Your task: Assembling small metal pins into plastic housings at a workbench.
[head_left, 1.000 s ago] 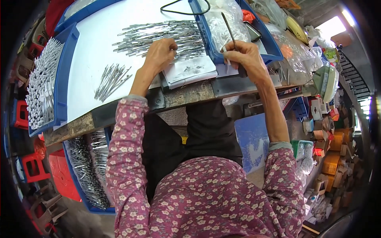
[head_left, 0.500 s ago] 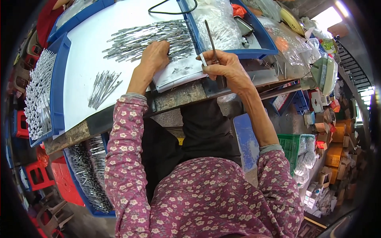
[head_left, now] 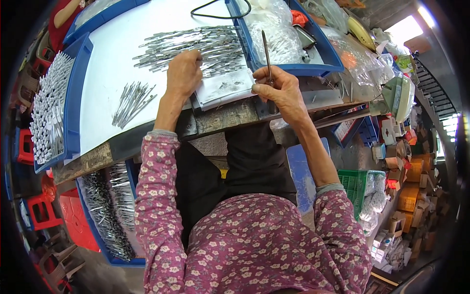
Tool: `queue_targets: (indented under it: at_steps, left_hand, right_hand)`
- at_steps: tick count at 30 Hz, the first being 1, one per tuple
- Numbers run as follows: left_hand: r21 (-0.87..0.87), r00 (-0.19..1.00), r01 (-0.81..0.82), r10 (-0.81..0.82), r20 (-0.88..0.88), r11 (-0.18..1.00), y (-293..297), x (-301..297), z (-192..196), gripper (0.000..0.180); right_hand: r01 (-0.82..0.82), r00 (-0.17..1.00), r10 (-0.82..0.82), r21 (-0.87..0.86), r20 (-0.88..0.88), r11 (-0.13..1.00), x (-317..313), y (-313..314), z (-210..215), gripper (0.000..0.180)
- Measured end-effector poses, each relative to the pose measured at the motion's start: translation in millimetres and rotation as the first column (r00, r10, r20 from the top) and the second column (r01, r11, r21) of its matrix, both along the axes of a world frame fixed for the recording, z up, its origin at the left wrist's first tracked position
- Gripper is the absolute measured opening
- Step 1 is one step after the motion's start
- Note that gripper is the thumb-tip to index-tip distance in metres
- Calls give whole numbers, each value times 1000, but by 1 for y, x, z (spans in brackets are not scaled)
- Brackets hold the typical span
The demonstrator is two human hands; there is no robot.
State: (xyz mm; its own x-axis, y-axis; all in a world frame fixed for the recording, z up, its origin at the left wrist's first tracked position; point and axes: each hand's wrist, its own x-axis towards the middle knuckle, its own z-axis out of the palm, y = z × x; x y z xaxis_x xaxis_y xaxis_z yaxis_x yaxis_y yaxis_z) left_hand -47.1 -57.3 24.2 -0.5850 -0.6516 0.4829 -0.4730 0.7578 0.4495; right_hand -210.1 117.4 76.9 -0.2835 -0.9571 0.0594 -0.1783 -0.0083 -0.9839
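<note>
My right hand [head_left: 281, 90] is closed around a slim dark screwdriver-like tool [head_left: 267, 51], its shaft pointing up past my fingers. A small white sliver shows at the tips of my thumb and forefinger. My left hand [head_left: 185, 73] is at the near edge of a wide pile of thin metal rods [head_left: 215, 41], fingers curled; what they hold, if anything, is hidden. Between my hands lies a smudged white pad [head_left: 225, 88] at the table edge. A smaller bunch of rods [head_left: 131, 104] lies on the white sheet [head_left: 98, 112] to the left.
A blue tray [head_left: 73, 112] of white-ended rods stands at the left. Another blue tray [head_left: 313, 68] holds bagged white pieces. A black loop [head_left: 215, 17] lies at the back. Below the table are a blue bin [head_left: 128, 263] of rods and a green crate [head_left: 350, 179].
My left hand has shifted slightly left and turned, its fingers drawn back from the rods. The white strip in my right fingers shows less, and the tool's shaft stands more upright.
</note>
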Motion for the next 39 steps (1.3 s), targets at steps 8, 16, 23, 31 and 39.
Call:
queue_targets:
  at_steps: [8, 16, 23, 31, 39]
  left_hand:
    - [318, 873, 60, 105, -477, 946, 69, 48, 35, 8]
    - [571, 714, 448, 109, -692, 688, 117, 70, 36, 10]
    - [578, 695, 501, 98, -712, 644, 123, 74, 29, 11]
    - [589, 669, 573, 91, -738, 570, 122, 70, 22, 10]
    - [581, 623, 639, 104, -775, 504, 120, 66, 16, 11]
  right_hand:
    - [-1, 915, -105, -263, -390, 965, 35, 16, 17, 13]
    - [-332, 527, -229, -447, -818, 831, 72, 24, 24, 37]
    - [-372, 437, -224, -402, -871, 837, 80, 31, 22, 37]
    - [-368, 463, -202, -394, -863, 842, 76, 31, 17, 39]
    - [-383, 461, -96, -295, -882, 875, 69, 33, 20, 37]
